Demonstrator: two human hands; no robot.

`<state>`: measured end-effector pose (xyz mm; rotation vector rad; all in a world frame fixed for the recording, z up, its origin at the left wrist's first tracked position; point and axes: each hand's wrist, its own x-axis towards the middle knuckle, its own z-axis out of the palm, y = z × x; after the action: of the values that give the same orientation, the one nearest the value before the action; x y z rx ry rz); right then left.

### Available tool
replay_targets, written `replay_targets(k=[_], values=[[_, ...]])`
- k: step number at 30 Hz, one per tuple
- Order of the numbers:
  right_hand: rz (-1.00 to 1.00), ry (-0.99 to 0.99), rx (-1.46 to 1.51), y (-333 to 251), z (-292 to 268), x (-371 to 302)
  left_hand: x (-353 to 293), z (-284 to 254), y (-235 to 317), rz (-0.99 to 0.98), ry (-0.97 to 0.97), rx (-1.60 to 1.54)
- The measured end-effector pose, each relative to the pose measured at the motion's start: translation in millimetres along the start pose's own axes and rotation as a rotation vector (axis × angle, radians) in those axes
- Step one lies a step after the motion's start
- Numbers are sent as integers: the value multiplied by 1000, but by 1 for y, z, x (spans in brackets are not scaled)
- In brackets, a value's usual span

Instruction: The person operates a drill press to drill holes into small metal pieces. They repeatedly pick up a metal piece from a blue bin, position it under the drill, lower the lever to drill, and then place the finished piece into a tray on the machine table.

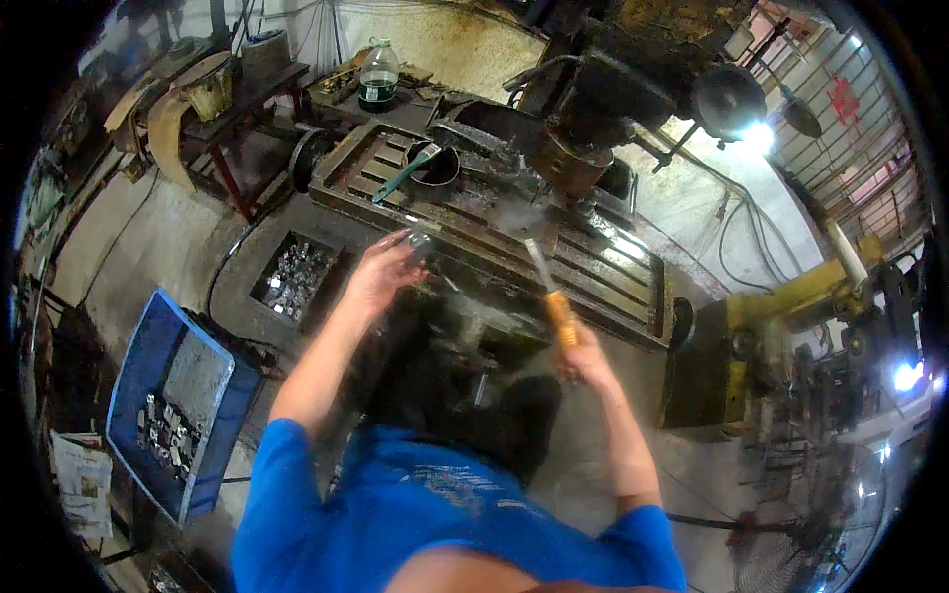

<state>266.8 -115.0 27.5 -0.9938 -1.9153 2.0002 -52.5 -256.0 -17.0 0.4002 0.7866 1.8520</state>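
Observation:
Between the thumb and fingers of my left hand is a small shiny metal block, held up near the front edge of the slotted machine table. My right hand grips a flat file by its orange-yellow handle. The grey blade points up and away, its tip over the machine table's front part. The file and the block are apart. Fingers of both hands are partly hidden, and motion blurs them a little.
Left of my left arm, a tray holds many small metal pieces. Lower left stands a blue bin with more pieces. On the machine table a teal-handled brush rests across a dark bowl. A lit lamp hangs upper right.

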Motion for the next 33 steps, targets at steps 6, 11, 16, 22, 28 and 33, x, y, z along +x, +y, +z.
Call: replay_targets(k=[6, 11, 16, 22, 28, 33], values=[[-432, -82, -752, -4, 73, 16, -4, 2, -2, 179, 35, 364], [-299, -53, -1103, -22, 88, 25, -5, -23, 2, 321, 100, 730], [-233, -98, -964, -18, 100, 32, -11, -14, 2, 59, 174, 357], [-157, -137, -1001, -10, 97, 27, 1, -32, -10, 25, 208, 323], [-61, -95, -975, -16, 96, 23, 2, -32, -23, -27, 177, 214], [-50, -175, -1023, -15, 93, 16, 3, -34, -39, -143, 114, 111]])
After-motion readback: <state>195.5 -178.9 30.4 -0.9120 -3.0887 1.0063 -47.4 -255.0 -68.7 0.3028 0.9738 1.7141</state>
